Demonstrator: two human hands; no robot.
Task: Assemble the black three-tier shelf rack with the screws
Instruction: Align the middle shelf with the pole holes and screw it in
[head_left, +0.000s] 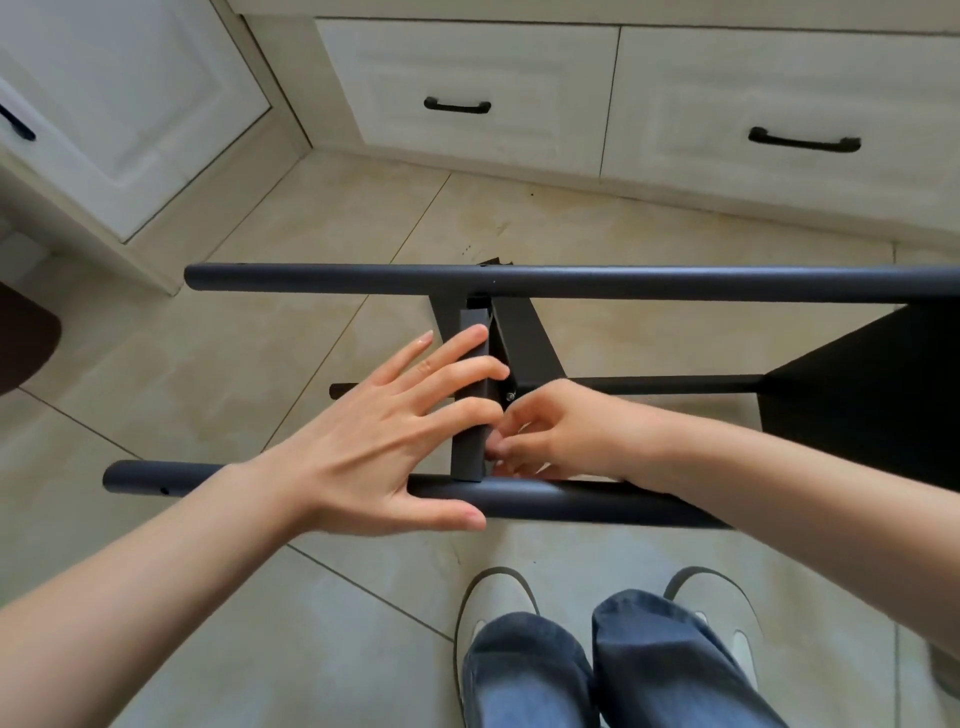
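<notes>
Head view: cabinet drawers (467, 98) behind rack (571, 283), shoes (493, 603) below.

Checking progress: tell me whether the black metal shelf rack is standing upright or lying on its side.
On its side: the black metal shelf rack's round poles run level above the beige tiled floor.

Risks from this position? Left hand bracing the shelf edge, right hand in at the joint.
1. The left hand lies flat and open against the shelf panel, not gripping it, so the panel may shift off the near pole.
2. The right hand works in the tight gap by the screw; fingertips are mostly hidden, so a dropped screw or a pinch seems possible.
3. The rack lies on smooth floor tiles and may slide.
</notes>
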